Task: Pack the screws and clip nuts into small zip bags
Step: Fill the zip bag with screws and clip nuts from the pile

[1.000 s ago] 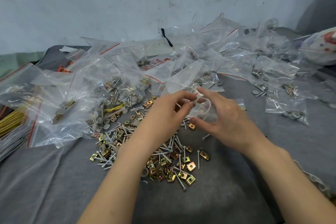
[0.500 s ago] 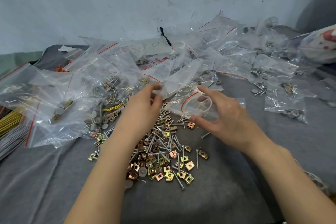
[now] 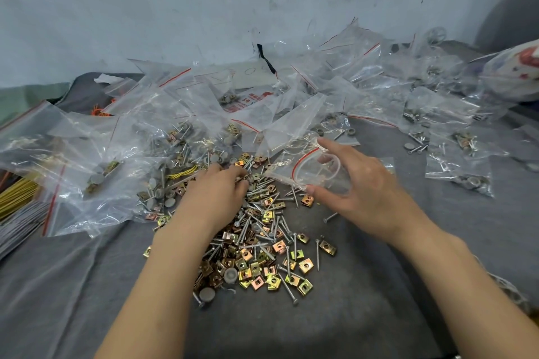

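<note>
Nearest the camera, two bare forearms reach out over a counter [image 3: 364, 315] covered in grey cloth, and between them lies a loose heap of brass-coloured clip nuts [image 3: 259, 271] mixed with long silver screws [image 3: 287, 290], plus a few round grey caps. A little farther on, the left hand [image 3: 217, 194] is palm-down on the top of that heap, its fingers curled into the screws as if gathering some — whether it has anything pinched yet cannot be told, since the fingertips are buried among the metal. Just beside it, the right hand [image 3: 364, 192] grips a small zip bag [image 3: 309, 169] with a red seal line, thumb under the near edge and forefinger stretched over the far edge, so the mouth is propped open toward the heap; the bag looks nearly empty. The step in hand seems to be picking up one portion of hardware for this bag. The next move calls for lifting a small set of screws and clip nuts across the short gap and dropping them into the mouth without snagging the thin plastic — then pressing the seal shut. Beyond, a sprawl of clear bags [image 3: 364, 90], many already filled, reaches back to the pale wall [image 3: 204, 9].
</note>
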`<control>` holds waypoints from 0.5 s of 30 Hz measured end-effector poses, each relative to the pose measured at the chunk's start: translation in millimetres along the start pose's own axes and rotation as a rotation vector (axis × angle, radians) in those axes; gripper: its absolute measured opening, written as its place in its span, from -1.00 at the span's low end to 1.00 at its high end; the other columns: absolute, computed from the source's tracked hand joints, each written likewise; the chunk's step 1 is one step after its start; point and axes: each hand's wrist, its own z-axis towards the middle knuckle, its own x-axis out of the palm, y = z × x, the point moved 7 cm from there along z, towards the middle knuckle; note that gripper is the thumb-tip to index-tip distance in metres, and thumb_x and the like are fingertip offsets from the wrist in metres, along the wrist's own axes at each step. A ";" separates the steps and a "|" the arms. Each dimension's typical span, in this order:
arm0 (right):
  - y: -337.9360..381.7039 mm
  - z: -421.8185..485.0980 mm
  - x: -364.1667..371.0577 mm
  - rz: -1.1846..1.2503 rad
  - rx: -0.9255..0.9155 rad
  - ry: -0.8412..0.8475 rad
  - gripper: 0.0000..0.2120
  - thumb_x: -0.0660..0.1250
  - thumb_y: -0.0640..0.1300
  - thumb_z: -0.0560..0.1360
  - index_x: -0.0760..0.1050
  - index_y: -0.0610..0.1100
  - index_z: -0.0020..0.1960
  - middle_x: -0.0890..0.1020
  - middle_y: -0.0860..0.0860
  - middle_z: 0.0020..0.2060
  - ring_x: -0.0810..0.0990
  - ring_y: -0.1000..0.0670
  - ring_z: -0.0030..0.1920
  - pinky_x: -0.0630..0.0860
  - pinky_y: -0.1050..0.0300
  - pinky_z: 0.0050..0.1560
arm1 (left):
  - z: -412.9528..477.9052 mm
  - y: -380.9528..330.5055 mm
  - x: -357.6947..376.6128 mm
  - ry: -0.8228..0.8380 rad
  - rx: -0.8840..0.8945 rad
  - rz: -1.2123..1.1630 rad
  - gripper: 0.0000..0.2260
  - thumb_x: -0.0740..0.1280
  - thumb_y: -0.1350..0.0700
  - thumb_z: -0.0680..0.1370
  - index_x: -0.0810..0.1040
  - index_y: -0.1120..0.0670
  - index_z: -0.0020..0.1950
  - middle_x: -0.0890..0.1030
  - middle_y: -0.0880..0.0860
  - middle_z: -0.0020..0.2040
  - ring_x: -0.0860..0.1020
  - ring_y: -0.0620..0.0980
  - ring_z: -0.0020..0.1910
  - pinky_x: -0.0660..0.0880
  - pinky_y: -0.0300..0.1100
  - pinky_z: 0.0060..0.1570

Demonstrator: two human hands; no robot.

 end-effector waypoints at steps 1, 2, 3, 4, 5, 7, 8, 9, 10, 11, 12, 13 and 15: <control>0.1 0.0 0.0 -0.002 -0.001 0.000 -0.26 0.28 0.36 0.46 0.20 0.12 0.55 0.56 0.15 0.23 0.54 0.02 0.23 0.43 -0.04 0.29 | 0.0 -1.9 0.3 -0.008 0.004 0.010 -0.66 0.12 -0.07 0.68 0.42 -0.10 0.45 0.42 0.18 0.36 0.36 0.21 0.38 0.34 0.09 0.36; 0.0 -0.1 0.2 -0.003 -0.001 0.001 -0.26 0.28 0.36 0.46 0.20 0.12 0.55 0.56 0.15 0.23 0.54 0.03 0.24 0.43 -0.03 0.29 | 0.0 -3.7 0.6 -0.016 0.009 0.019 -0.66 0.11 -0.06 0.68 0.43 -0.12 0.44 0.43 0.19 0.35 0.36 0.21 0.37 0.33 0.08 0.36; -0.1 0.1 0.5 -0.005 -0.001 0.002 -0.26 0.27 0.37 0.46 0.20 0.12 0.55 0.56 0.15 0.23 0.53 0.03 0.24 0.42 -0.01 0.28 | 0.5 -5.1 0.7 -0.023 0.014 0.025 -0.68 0.12 -0.06 0.68 0.44 -0.14 0.42 0.44 0.18 0.33 0.37 0.20 0.35 0.33 0.06 0.36; -0.2 0.1 0.6 -0.007 -0.001 0.001 -0.26 0.26 0.37 0.46 0.20 0.12 0.55 0.56 0.15 0.23 0.53 0.03 0.23 0.40 0.01 0.28 | 1.1 -6.0 0.6 -0.028 0.019 0.028 -0.69 0.13 -0.06 0.68 0.46 -0.14 0.40 0.45 0.17 0.31 0.39 0.20 0.33 0.34 0.06 0.35; -0.2 0.1 0.7 -0.007 -0.001 0.000 -0.26 0.26 0.38 0.46 0.20 0.11 0.55 0.56 0.15 0.23 0.53 0.03 0.23 0.40 0.02 0.28 | 2.0 -6.4 0.3 -0.030 0.022 0.025 -0.70 0.14 -0.06 0.68 0.48 -0.14 0.38 0.46 0.15 0.28 0.41 0.19 0.31 0.35 0.06 0.33; 0.3 0.1 0.3 -0.004 -0.005 -0.004 -0.25 0.25 0.38 0.46 0.22 0.09 0.55 0.57 0.14 0.23 0.54 0.02 0.23 0.41 -0.01 0.29 | 3.7 -5.8 -0.5 -0.032 0.023 0.005 -0.74 0.18 -0.05 0.67 0.52 -0.12 0.33 0.49 0.13 0.24 0.45 0.17 0.26 0.38 0.07 0.30; 0.6 -0.1 -0.1 -0.002 -0.008 -0.005 -0.25 0.25 0.38 0.46 0.22 0.08 0.55 0.57 0.13 0.23 0.54 0.01 0.23 0.43 -0.04 0.30 | 4.1 -5.6 -0.9 -0.034 0.023 -0.001 -0.75 0.19 -0.05 0.66 0.53 -0.10 0.30 0.50 0.12 0.22 0.46 0.16 0.23 0.39 0.08 0.29; 0.6 -0.1 -0.4 0.000 -0.008 -0.006 -0.26 0.26 0.37 0.46 0.23 0.08 0.55 0.57 0.13 0.22 0.55 0.01 0.23 0.43 -0.06 0.30 | 4.1 -5.7 -1.2 -0.038 0.023 -0.002 -0.77 0.20 -0.04 0.66 0.53 -0.08 0.27 0.51 0.11 0.19 0.47 0.15 0.22 0.39 0.08 0.28; 0.4 -0.1 -0.7 0.002 -0.006 -0.005 -0.26 0.27 0.36 0.46 0.23 0.08 0.55 0.58 0.13 0.22 0.55 0.01 0.23 0.44 -0.08 0.31 | 4.1 -5.8 -1.6 -0.048 0.024 -0.001 -0.78 0.20 -0.04 0.66 0.53 -0.05 0.25 0.52 0.10 0.16 0.47 0.13 0.21 0.40 0.08 0.27; 0.0 0.3 -0.7 0.003 -0.003 -0.003 -0.26 0.27 0.36 0.46 0.22 0.08 0.55 0.58 0.13 0.22 0.54 0.01 0.23 0.44 -0.08 0.31 | 3.9 -5.7 -2.2 -0.062 0.027 -0.001 -0.80 0.20 -0.03 0.66 0.53 -0.03 0.21 0.54 0.08 0.13 0.47 0.12 0.19 0.40 0.08 0.25; -0.3 0.5 -0.7 0.003 0.000 -0.001 -0.26 0.27 0.36 0.46 0.22 0.08 0.55 0.57 0.13 0.22 0.54 0.01 0.24 0.43 -0.08 0.32 | 3.5 -5.8 -3.1 -0.078 0.030 -0.003 -0.82 0.20 -0.02 0.66 0.52 -0.01 0.19 0.56 0.07 0.09 0.48 0.11 0.18 0.41 0.08 0.23; -0.3 0.7 -0.6 0.003 0.002 0.001 -0.25 0.27 0.36 0.46 0.22 0.08 0.55 0.57 0.13 0.22 0.54 0.02 0.24 0.43 -0.08 0.32 | 3.2 -5.9 -4.2 -0.092 0.032 -0.003 -0.82 0.20 -0.01 0.66 0.52 0.00 0.17 0.58 0.06 0.06 0.49 0.10 0.16 0.42 0.08 0.21; 0.0 0.2 -0.5 0.002 0.002 -0.001 -0.24 0.25 0.38 0.46 0.22 0.09 0.55 0.57 0.14 0.23 0.52 0.04 0.25 0.42 -0.05 0.33 | 2.6 -6.3 -7.2 -0.131 0.034 0.003 -0.82 0.20 -0.01 0.66 0.54 0.01 0.15 0.60 0.04 0.04 0.52 0.07 0.10 0.46 0.06 0.16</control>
